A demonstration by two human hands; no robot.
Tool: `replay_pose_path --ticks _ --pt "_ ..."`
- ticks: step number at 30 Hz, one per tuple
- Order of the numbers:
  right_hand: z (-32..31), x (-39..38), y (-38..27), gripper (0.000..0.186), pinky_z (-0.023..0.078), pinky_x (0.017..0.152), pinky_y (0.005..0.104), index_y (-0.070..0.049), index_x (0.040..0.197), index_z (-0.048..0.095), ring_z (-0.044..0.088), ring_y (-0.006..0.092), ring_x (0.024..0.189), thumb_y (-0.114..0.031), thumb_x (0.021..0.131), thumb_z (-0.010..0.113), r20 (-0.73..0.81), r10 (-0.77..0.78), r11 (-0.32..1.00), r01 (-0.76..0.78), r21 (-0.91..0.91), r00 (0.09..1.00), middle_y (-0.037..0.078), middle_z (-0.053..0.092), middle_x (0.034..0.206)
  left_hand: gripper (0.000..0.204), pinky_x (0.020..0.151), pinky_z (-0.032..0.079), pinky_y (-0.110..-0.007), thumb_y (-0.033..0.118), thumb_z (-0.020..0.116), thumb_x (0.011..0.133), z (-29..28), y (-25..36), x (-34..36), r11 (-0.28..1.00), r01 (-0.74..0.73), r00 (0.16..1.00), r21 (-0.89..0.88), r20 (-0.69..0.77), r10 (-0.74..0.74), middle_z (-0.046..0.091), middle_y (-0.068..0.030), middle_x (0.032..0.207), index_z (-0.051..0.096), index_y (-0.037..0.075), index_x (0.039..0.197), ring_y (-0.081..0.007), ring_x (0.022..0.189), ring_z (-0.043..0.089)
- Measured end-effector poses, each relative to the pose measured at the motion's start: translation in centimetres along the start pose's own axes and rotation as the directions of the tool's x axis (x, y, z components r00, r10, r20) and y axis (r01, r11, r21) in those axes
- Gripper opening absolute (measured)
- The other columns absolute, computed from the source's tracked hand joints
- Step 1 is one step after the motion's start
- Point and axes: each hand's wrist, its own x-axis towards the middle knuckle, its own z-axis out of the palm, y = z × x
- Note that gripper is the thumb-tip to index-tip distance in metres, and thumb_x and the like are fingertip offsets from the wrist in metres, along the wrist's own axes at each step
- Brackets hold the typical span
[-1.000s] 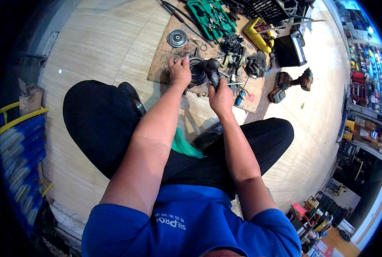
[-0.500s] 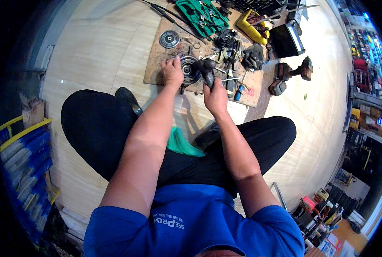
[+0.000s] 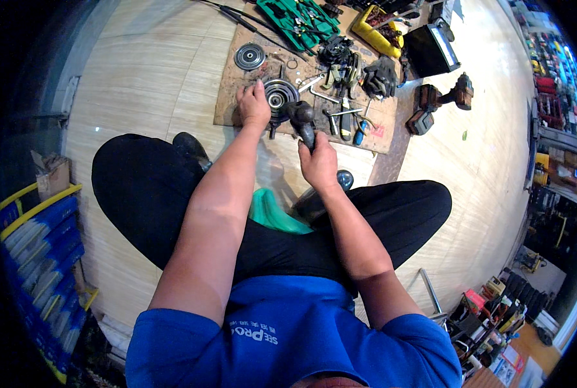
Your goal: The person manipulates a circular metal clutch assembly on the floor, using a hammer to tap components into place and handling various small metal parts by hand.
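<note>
Hammer (image 3: 303, 118), dark and rounded, fills right hand (image 3: 319, 161) near ringed metalwork (image 3: 277, 100).

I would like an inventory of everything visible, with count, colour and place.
board: 1, brown, on floor
hammer: 1, black, over board's near edge
ringed part: 1, dark and silver, on board
ringed disc: 1, silver, board's left
tool case: 1, green, board's far side
container: 1, yellow, far right
glove bundle: 1, black, board's right
hand tools: several, mixed, board's right
box: 1, black, beyond gloves
power tool: apparently 1, dark, right floor
rack: 1, yellow, left
shelved goods: many, mixed, right
shirt: 1, blue, torso
trousers: 1, black, legs
left hand: 1, bare, at ringed part
right hand: 1, bare, gripping hammer
</note>
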Motion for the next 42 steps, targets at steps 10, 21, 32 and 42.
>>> replay_pose_path --ticks 10,21,32,42 --pt "0.7 0.5 0.1 0.030 0.048 0.070 0.0539 -0.001 0.105 0.052 0.061 0.0474 0.079 -0.022 0.086 0.063 0.041 0.000 0.999 0.002 -0.051 0.999 0.028 0.063 0.082 0.052 0.108 0.031 -0.046 0.043 0.041 0.099 -0.2 0.4 0.0 1.000 0.020 1.000 -0.008 -0.015 -0.020 0.055 -0.0288 0.125 0.066 -0.001 0.111 -0.0406 0.129 0.037" --pt "1.1 0.5 0.5 0.028 0.048 0.069 0.0524 -0.001 0.105 0.055 0.061 0.0474 0.079 -0.022 0.087 0.063 0.024 0.002 1.000 -0.001 -0.028 1.000 0.028 0.064 0.081 0.049 0.107 0.032 -0.046 0.040 0.042 0.099 -0.2 0.7 -0.1 1.000 -0.004 0.999 -0.005 -0.033 0.004 0.057 -0.0285 0.122 0.067 -0.002 0.107 -0.0414 0.124 0.041" --pt "0.1 2.4 -0.1 0.030 0.048 0.069 0.0537 -0.002 0.104 0.057 0.062 0.0469 0.080 -0.024 0.086 0.065 -0.055 0.055 0.997 -0.052 0.057 0.997 0.027 0.064 0.083 0.049 0.107 0.034 -0.045 0.044 0.040 0.099 0.6 -1.0 0.8 0.997 0.062 0.998 0.046 0.020 -0.063 0.048 -0.0277 0.133 0.068 0.004 0.111 -0.0401 0.129 0.040" --pt "0.2 3.0 -0.1 0.033 0.048 0.071 0.0516 0.000 0.106 0.058 0.062 0.0466 0.082 -0.025 0.086 0.066 -0.075 0.066 0.997 -0.064 0.032 0.995 0.027 0.064 0.085 0.049 0.106 0.034 -0.044 0.043 0.040 0.099 -0.3 0.1 0.5 0.998 0.051 0.993 0.023 0.107 -0.053 0.048 -0.0271 0.133 0.066 0.003 0.112 -0.0384 0.128 0.041"
